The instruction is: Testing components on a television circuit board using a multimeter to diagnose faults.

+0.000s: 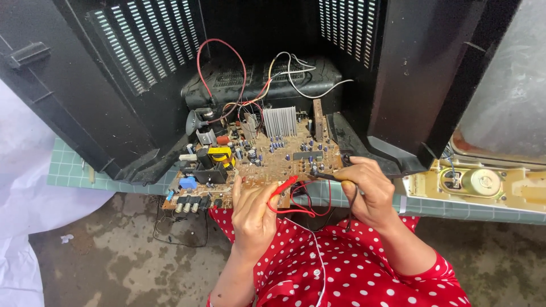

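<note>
2 hands press probes to a circuit board.
The left hand (254, 211) grips a slim red plastic test probe (286, 185); the right hand (367, 190) pinches a black probe (329, 177) on the brown populated circuit board (267, 162) jutting from the black plastic casing (114, 79). Probes look light, rigid; best held mid-shaft.

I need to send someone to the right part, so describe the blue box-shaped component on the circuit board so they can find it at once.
Start at the brown circuit board jutting out of the open black television shell. Go to its near left corner, just above a row of round silver sockets. The blue component sits there, the only bright blue block, beside a yellow-wrapped part.
</note>
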